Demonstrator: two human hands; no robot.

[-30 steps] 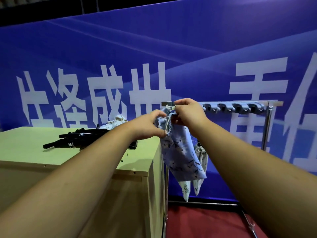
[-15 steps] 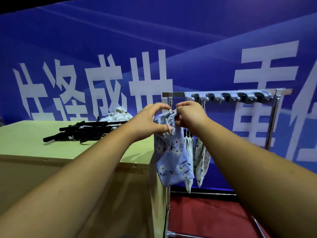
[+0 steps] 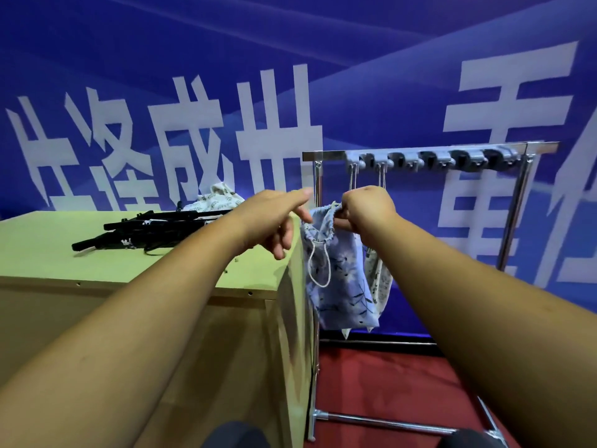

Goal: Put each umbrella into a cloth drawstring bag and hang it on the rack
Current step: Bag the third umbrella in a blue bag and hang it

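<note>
Two pale bags [image 3: 377,277] already hang at the left end of the rack [image 3: 326,154] — the blue bag [image 3: 339,286] dangles before them, its mouth pinched by the right hand [image 3: 365,208], fingers curled; the left hand [image 3: 274,221] has its fingers loose. Black umbrellas [image 3: 155,227] wait on the counter [image 3: 38,250].

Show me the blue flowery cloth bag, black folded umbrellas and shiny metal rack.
Blue flowery cloth bag [image 3: 342,295]: head view, lower body.
Black folded umbrellas [image 3: 155,227]: head view, middle.
Shiny metal rack [image 3: 323,155]: head view, top bar.
</note>
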